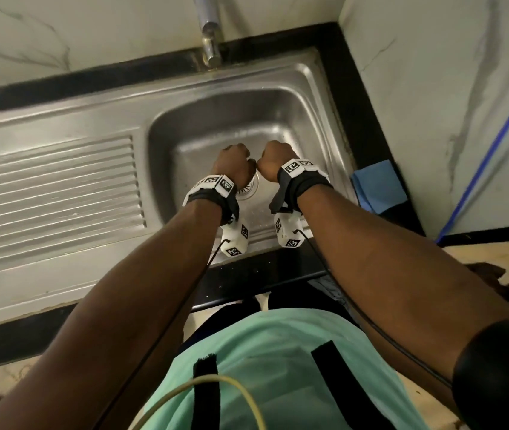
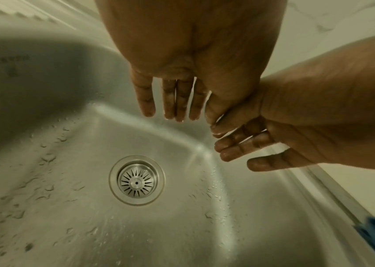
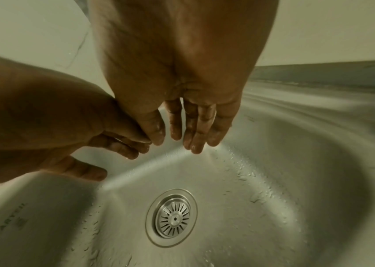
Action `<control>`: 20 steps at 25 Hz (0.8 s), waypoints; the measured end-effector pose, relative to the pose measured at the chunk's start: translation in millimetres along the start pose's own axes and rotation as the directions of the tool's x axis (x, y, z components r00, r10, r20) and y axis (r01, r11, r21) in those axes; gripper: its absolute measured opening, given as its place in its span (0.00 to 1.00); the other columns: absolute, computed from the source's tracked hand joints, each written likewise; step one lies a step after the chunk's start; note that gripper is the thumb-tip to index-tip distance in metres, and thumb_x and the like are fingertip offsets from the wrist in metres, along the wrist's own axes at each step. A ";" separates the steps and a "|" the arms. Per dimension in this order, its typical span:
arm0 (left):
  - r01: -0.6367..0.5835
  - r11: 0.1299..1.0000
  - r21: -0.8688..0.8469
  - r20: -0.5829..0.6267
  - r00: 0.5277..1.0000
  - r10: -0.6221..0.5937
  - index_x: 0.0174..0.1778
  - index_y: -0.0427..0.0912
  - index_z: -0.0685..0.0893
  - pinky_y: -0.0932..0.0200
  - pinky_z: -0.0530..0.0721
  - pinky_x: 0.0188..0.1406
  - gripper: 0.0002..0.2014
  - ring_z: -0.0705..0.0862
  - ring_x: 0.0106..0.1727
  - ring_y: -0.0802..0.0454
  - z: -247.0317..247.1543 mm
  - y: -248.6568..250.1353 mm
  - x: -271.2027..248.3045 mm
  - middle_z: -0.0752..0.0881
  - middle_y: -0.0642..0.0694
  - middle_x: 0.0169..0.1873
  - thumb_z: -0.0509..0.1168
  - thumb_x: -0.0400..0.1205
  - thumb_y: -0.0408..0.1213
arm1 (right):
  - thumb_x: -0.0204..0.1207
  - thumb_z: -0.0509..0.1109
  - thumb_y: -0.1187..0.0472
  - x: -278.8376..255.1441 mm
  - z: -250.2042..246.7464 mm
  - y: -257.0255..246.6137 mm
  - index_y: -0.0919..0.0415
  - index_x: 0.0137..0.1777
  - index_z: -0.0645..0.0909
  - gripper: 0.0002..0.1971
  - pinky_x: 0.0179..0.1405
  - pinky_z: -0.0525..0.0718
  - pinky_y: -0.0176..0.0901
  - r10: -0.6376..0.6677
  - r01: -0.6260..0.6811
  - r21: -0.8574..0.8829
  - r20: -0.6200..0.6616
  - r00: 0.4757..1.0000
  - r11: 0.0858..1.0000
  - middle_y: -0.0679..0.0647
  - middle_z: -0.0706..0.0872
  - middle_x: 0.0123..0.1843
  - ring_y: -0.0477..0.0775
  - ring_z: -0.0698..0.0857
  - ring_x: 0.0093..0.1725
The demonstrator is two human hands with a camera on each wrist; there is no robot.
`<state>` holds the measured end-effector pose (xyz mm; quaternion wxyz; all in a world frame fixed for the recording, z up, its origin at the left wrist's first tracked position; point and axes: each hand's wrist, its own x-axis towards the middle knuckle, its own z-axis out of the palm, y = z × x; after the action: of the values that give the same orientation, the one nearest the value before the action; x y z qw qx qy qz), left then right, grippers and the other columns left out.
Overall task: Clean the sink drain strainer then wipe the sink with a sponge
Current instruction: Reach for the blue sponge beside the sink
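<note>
Round slotted steel drain strainer (image 2: 136, 181) seated, lower centre; left hand (image 2: 189, 59), right hand (image 2: 307, 115) above, fingers straight, slightly apart, empty, likely dripping off.

Pale marble-veined walls (image 1: 452, 88) meet in a corner above a black counter edge (image 1: 362, 119) under dim light.

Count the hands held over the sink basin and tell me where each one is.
2. The person's left hand hangs over the steel sink basin, just left of the round slotted metal drain strainer; the right hand hangs beside it, thumbs touching. Both hold nothing.
</note>
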<state>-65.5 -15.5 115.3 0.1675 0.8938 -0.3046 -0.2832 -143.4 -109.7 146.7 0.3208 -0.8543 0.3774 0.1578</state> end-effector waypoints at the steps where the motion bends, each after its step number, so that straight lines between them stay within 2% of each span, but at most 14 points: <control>1: -0.032 0.999 0.018 -0.002 0.999 0.032 0.74 0.33 0.82 0.48 0.78 0.72 0.20 0.81 0.73 0.35 0.0 6.6 -5.0 0.84 0.34 0.72 0.63 0.88 0.38 | 0.79 0.66 0.61 -8.7 -3.0 3.9 0.68 0.53 0.83 0.10 0.40 0.75 0.44 0.005 -0.005 0.008 -0.015 1.000 1.000 0.64 0.87 0.52 0.63 0.83 0.45; 4: -0.076 0.996 0.040 0.006 0.997 0.076 0.77 0.34 0.80 0.49 0.76 0.74 0.21 0.80 0.76 0.36 2.1 24.8 -18.8 0.82 0.34 0.74 0.62 0.88 0.34 | 0.79 0.65 0.63 -26.5 -6.7 16.6 0.64 0.48 0.79 0.04 0.39 0.74 0.45 0.014 -0.013 0.025 -0.052 0.999 1.000 0.64 0.86 0.51 0.64 0.85 0.47; 6: -0.082 0.996 0.034 0.016 0.997 0.081 0.80 0.36 0.77 0.49 0.75 0.76 0.23 0.78 0.78 0.37 8.0 30.6 -25.6 0.80 0.35 0.77 0.61 0.88 0.34 | 0.79 0.65 0.63 -35.2 -5.3 26.1 0.65 0.51 0.80 0.06 0.39 0.74 0.44 0.035 -0.032 0.050 -0.069 0.997 0.998 0.65 0.86 0.55 0.61 0.82 0.44; 9: -0.071 0.997 0.036 0.042 0.997 0.070 0.82 0.41 0.75 0.44 0.78 0.77 0.25 0.78 0.79 0.38 18.1 34.5 -38.2 0.79 0.38 0.79 0.61 0.87 0.37 | 0.78 0.65 0.63 -48.0 -2.5 39.4 0.65 0.54 0.80 0.08 0.39 0.74 0.44 0.058 -0.052 0.065 -0.082 0.995 0.996 0.64 0.86 0.58 0.60 0.81 0.44; 14: -0.090 0.994 0.057 0.041 0.995 0.088 0.83 0.38 0.74 0.47 0.76 0.75 0.25 0.77 0.79 0.37 35.4 46.4 -61.1 0.80 0.36 0.78 0.61 0.89 0.38 | 0.79 0.66 0.60 -67.6 -1.3 59.3 0.66 0.63 0.80 0.15 0.47 0.78 0.45 0.060 -0.056 0.052 -0.083 0.995 0.997 0.65 0.82 0.64 0.64 0.85 0.57; 20: -0.093 0.995 0.036 0.055 0.994 0.091 0.82 0.34 0.75 0.46 0.76 0.77 0.25 0.78 0.79 0.35 61.6 67.3 -87.6 0.81 0.33 0.77 0.62 0.88 0.38 | 0.77 0.67 0.62 -90.0 -6.1 89.4 0.67 0.58 0.80 0.13 0.45 0.77 0.46 -0.017 0.018 0.011 -0.086 0.996 1.000 0.65 0.83 0.61 0.65 0.84 0.55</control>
<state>-190.5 -18.4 134.2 0.1551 0.8740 -0.3553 -0.2929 -269.8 -110.4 158.9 0.3106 -0.8616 0.3842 0.1161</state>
